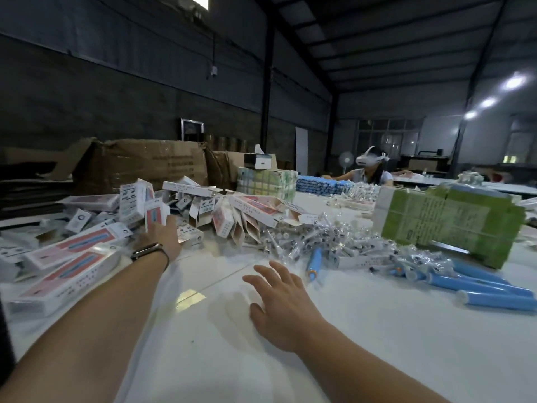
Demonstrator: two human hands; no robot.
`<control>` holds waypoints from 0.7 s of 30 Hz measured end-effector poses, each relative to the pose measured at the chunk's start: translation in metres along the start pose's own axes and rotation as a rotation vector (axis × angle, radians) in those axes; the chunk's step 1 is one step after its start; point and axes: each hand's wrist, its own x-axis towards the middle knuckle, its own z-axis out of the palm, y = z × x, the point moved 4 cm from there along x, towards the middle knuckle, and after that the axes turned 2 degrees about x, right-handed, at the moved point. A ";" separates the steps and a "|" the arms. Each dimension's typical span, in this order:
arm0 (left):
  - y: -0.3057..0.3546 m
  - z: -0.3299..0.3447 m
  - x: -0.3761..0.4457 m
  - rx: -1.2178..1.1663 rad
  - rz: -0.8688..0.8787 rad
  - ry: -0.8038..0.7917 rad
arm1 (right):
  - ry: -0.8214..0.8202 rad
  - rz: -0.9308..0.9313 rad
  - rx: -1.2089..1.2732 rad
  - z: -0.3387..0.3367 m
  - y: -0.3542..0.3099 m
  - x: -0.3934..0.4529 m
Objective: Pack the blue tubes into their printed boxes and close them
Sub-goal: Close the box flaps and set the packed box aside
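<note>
Tubes [482, 289], blue and lying loose on the white table [363, 359], sit to the right of my right hand [286, 306], a small cluster of them, with one more tube [315, 261] just beyond my fingertips. My right hand hovers flat with the fingers spread wide and holds nothing. My left hand [161, 235] reaches well left of that hand into the heap of boxes [87, 251]; its fingers seem to be around one upright box [155, 215], though the hand hides the contact, so I cannot tell for sure. I judge the risks are these: pulling that box from the heap could topple its leaning neighbours across the table, and the round tubes could roll away if my right hand brushes them or snags the clear wrapped pieces [319, 237] piled beyond it. A flap could also crease if the box is squeezed hard. As for writing, the boxes carry red-and-blue printing and small text, the green packs [444, 225] far right of my hand and the brown cartons [145, 167] behind the heap are printed too, but nothing is sharp enough for me to read.
</note>
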 end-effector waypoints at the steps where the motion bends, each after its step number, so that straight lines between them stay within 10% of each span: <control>1: -0.001 0.001 -0.003 -0.026 0.001 0.000 | -0.001 0.005 -0.004 0.001 -0.001 -0.001; 8: 0.027 -0.008 -0.043 -0.310 -0.028 0.072 | 0.018 0.040 0.004 0.000 0.004 0.001; 16: 0.117 -0.040 -0.152 -1.420 -0.186 -0.255 | 0.113 0.203 0.081 -0.005 0.008 0.001; 21: 0.134 -0.049 -0.179 -1.415 -0.063 -0.320 | 0.125 0.162 0.293 -0.018 0.004 -0.005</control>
